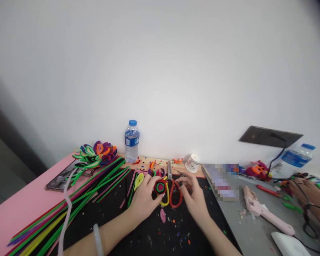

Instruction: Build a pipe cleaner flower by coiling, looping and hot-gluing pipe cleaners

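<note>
My left hand [144, 194] grips a round coil of fuzzy pipe cleaner [160, 187], with red, green and dark rings, between thumb and fingers. My right hand [192, 193] is a short way to the right, thumb and fingers pinched together around a small dark bit I cannot make out. Scissors [175, 199] with red and yellow handles lie between the hands, blades towards the wall. Below them is a pink pipe-cleaner loop [163, 215] on the black mat [138, 234]. Beside my left fingers lies a yellow loop [139, 181].
Long pipe cleaners [77, 206] spread on the left, near a looped bundle [96, 154] and a phone [61, 177]. A water bottle [132, 142] and white paper cup [192, 163] stand by the wall. At right are a pink glue gun [266, 213] and another person's hand [306, 195].
</note>
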`<control>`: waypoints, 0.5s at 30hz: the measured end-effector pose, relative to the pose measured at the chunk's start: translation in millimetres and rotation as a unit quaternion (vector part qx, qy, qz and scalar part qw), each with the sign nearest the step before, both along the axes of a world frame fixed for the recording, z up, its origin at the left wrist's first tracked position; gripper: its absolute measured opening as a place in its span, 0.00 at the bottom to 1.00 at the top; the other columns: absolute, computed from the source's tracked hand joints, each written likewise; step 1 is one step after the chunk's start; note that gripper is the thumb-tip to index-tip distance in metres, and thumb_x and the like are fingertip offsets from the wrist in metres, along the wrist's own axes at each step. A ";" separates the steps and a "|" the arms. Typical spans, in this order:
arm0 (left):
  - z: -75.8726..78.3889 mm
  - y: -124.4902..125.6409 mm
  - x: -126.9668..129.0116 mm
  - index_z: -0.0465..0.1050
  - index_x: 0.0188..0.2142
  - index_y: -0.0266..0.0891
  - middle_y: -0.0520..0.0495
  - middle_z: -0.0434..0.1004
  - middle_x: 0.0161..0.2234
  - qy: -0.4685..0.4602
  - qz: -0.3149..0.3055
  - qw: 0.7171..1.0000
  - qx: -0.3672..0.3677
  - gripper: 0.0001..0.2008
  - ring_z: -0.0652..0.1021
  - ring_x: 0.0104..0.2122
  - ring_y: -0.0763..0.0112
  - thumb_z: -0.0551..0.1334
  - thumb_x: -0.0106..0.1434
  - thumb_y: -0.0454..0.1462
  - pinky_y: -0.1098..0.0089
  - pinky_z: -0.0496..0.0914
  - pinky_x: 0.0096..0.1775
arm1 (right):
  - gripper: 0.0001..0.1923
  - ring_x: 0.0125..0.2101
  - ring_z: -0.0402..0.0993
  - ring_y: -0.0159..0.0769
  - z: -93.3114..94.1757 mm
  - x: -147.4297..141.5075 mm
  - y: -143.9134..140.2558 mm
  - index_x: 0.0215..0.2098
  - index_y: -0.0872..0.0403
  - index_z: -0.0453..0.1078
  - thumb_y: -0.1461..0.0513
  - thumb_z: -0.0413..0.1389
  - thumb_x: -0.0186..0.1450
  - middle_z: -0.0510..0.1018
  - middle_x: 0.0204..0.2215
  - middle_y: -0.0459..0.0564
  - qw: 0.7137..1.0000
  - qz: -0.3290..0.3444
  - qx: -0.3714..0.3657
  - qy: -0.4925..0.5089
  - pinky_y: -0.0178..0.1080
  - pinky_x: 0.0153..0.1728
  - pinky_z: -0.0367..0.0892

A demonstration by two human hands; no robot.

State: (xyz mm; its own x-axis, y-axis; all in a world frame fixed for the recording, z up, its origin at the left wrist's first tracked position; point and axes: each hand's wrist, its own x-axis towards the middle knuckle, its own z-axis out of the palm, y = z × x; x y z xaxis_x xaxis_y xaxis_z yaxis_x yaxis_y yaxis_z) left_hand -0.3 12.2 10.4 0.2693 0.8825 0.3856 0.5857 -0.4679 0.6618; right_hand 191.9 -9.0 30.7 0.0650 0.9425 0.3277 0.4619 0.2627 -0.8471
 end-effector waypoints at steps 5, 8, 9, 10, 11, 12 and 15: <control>0.4 -0.2 -0.5 0.64 0.48 0.45 0.46 0.64 0.39 -0.002 0.001 1.000 -0.007 0.19 0.71 0.40 0.61 0.60 0.55 0.36 0.62 0.68 0.42 | 0.19 0.31 0.73 0.38 30.0 75.2 -9.2 0.48 0.55 0.58 0.58 0.47 0.59 0.75 0.38 0.54 0.977 -0.158 0.003 -0.142 0.39 0.32 0.69; 1.1 -0.9 -0.6 0.64 0.47 0.44 0.46 0.64 0.40 -0.001 -0.002 1.000 -0.012 0.19 0.71 0.41 0.61 0.60 0.55 0.36 0.61 0.68 0.42 | 0.25 0.33 0.75 0.42 28.7 138.7 -22.8 0.49 0.56 0.59 0.58 0.46 0.54 0.76 0.39 0.56 0.930 -0.269 -0.039 -0.246 0.42 0.33 0.69; 1.5 -1.1 -0.6 0.64 0.47 0.44 0.46 0.64 0.40 0.001 -0.003 1.000 -0.015 0.19 0.71 0.40 0.61 0.60 0.55 0.36 0.61 0.68 0.42 | 0.26 0.34 0.75 0.45 24.8 159.8 -28.0 0.50 0.56 0.59 0.58 0.46 0.52 0.76 0.40 0.57 0.908 -0.304 -0.060 -0.283 0.43 0.33 0.69; 1.9 -1.4 -0.7 0.65 0.47 0.44 0.46 0.64 0.39 0.001 -0.002 1.000 -0.017 0.18 0.71 0.40 0.61 0.60 0.55 0.36 0.61 0.68 0.42 | 0.27 0.36 0.75 0.48 19.8 179.9 -33.2 0.49 0.57 0.61 0.58 0.46 0.51 0.76 0.39 0.59 0.886 -0.328 -0.081 -0.318 0.44 0.34 0.69; 2.4 -1.7 -0.7 0.65 0.47 0.44 0.46 0.64 0.39 0.001 -0.002 1.000 -0.018 0.18 0.71 0.40 0.60 0.59 0.55 0.36 0.61 0.68 0.42 | 0.27 0.38 0.74 0.50 13.8 198.6 -38.3 0.48 0.58 0.62 0.58 0.47 0.50 0.76 0.40 0.60 0.871 -0.327 -0.106 -0.351 0.45 0.34 0.68; 2.8 -1.9 -0.8 0.65 0.47 0.44 0.46 0.64 0.39 0.001 -0.003 1.000 -0.019 0.18 0.71 0.40 0.60 0.59 0.55 0.36 0.61 0.68 0.42 | 0.27 0.39 0.74 0.53 7.3 215.4 -43.2 0.47 0.58 0.64 0.58 0.47 0.49 0.76 0.40 0.62 0.854 -0.331 -0.134 -0.378 0.46 0.35 0.68; 4.1 -2.3 -0.9 0.65 0.46 0.44 0.46 0.64 0.39 0.003 -0.005 1.000 -0.019 0.17 0.71 0.40 0.61 0.59 0.55 0.36 0.62 0.68 0.41 | 0.28 0.36 0.75 0.58 -12.1 254.7 -56.3 0.44 0.61 0.67 0.56 0.48 0.48 0.76 0.37 0.67 0.829 -0.328 -0.214 -0.400 0.48 0.34 0.68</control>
